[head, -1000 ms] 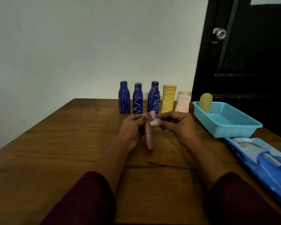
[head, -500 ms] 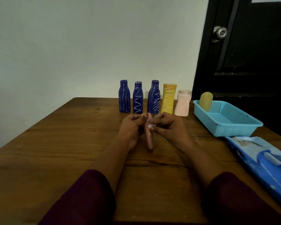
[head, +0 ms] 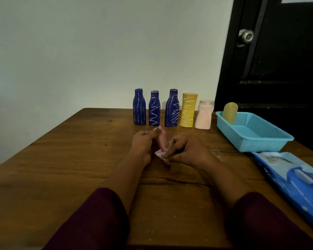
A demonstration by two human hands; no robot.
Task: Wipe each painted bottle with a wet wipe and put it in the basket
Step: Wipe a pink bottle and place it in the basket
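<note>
In the head view I see the left hand [head: 143,141] curled round the pink bottle [head: 162,141] above the middle of the table [head: 61,168], holding it steady — the right hand [head: 186,150] pinches the wet wipe [head: 160,153] on its near end. Five more bottles [head: 172,109] stand along the far edge. The basket [head: 260,142] sits by the right edge — nothing is in the way.

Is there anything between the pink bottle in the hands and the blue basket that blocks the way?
Nothing visible blocks it. Between the pink bottle, gripped by the left hand, and the basket lies only the person's own right hand, pinching the wipe. The standing bottles are farther back, off that path.
</note>
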